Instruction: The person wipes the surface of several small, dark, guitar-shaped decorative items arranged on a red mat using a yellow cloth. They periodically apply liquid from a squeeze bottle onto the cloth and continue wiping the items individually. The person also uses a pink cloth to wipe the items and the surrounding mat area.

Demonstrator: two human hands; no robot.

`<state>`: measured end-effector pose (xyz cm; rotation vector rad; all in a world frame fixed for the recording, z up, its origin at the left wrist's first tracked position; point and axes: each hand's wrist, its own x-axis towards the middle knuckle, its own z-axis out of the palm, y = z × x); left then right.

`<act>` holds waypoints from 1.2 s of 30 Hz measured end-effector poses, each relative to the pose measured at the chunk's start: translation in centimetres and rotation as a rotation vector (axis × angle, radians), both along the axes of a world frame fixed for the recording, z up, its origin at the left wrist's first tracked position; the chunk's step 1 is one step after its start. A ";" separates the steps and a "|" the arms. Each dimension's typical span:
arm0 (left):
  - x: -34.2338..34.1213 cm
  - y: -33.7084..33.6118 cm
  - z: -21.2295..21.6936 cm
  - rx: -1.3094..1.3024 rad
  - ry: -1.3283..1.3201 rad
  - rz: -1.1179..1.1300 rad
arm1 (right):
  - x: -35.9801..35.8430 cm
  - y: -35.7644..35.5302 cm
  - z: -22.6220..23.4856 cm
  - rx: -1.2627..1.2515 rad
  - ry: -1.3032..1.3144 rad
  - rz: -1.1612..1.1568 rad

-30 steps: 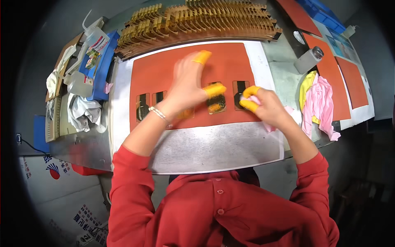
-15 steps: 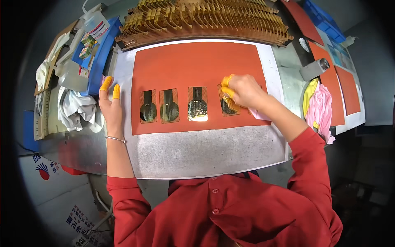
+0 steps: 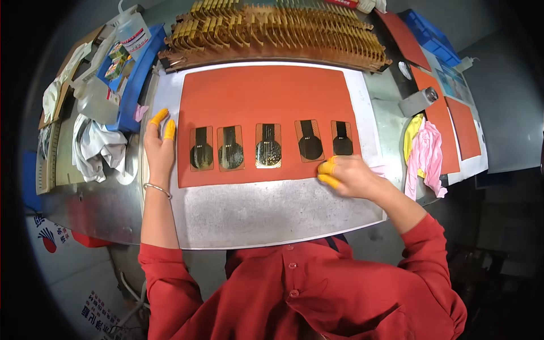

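Note:
Several small rectangular plates with black keyhole-shaped patterns lie in a row on an orange-red mat point(image 3: 260, 96). They include a left-end plate point(image 3: 201, 153), a shiny middle plate point(image 3: 268, 150) and a right-end plate point(image 3: 341, 141). My right hand point(image 3: 354, 177), with yellow finger cots, is at the mat's lower right, just below the right-end plate. Its fingertips are pinched, and a tiny dark spot shows by them; what they hold is unclear. Yellow cots also cover fingertips of my left hand point(image 3: 160, 144). It lies beside the mat's left edge, fingers apart, holding nothing.
A rack of brass-coloured curved pieces point(image 3: 272, 37) spans the far side. To the left are a blue tray point(image 3: 133, 93), a plastic bottle point(image 3: 96, 102) and white cloth point(image 3: 96, 150). A grey bottle point(image 3: 418, 102) and pink cloth point(image 3: 425, 153) lie right.
My right hand has moved off the second plate from the right, down toward the mat's lower edge, uncovering the right-hand plates. My left hand stays by the left edge; the view has shifted slightly.

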<state>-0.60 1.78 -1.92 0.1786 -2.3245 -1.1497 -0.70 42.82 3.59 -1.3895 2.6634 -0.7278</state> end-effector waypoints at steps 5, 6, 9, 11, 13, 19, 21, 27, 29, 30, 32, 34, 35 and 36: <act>-0.1 0.6 0.2 0.113 0.013 -0.035 | -1.5 7.5 7.1 -0.369 -0.289 -0.617; -0.5 0.5 0.0 0.029 -0.036 -0.001 | -2.4 9.7 8.5 -0.294 -0.218 -0.677; -0.3 0.1 -0.4 0.015 -0.080 -0.005 | -6.4 15.4 11.6 -0.134 0.025 -0.794; -0.1 0.0 -1.1 0.124 -0.042 -0.062 | -8.7 19.3 12.5 -0.112 0.130 -0.850; -0.4 0.0 -1.3 0.073 -0.089 -0.058 | -11.3 22.5 12.3 0.037 0.186 -0.924; -0.1 -0.5 -1.3 0.034 -0.076 -0.020 | -15.5 22.9 11.2 0.351 0.335 -0.933; -0.7 0.1 -1.0 -0.009 -0.100 -0.007 | -16.4 24.5 10.7 0.421 0.421 -0.876; -0.4 0.7 0.5 -0.267 -0.052 0.031 | -16.7 23.5 10.7 0.464 0.316 -0.806; -0.4 0.9 0.3 -0.276 -0.043 0.036 | -16.1 23.4 10.6 0.450 0.361 -0.819; -0.3 0.9 0.4 -0.293 -0.055 0.043 | -16.3 24.0 10.2 0.450 0.426 -0.807; -0.6 0.5 -0.5 -0.188 -0.031 0.012 | -15.6 23.7 10.1 0.450 0.565 -0.795; -0.5 0.7 -0.6 -0.153 -0.040 -0.006 | -14.1 22.7 9.8 0.347 0.659 -0.782; -0.4 0.8 -0.3 -0.140 -0.045 -0.008 | -12.5 20.8 9.3 0.205 0.565 -0.742; 0.0 0.8 0.2 -0.193 -0.082 0.001 | -10.4 18.4 8.6 0.059 0.466 -0.698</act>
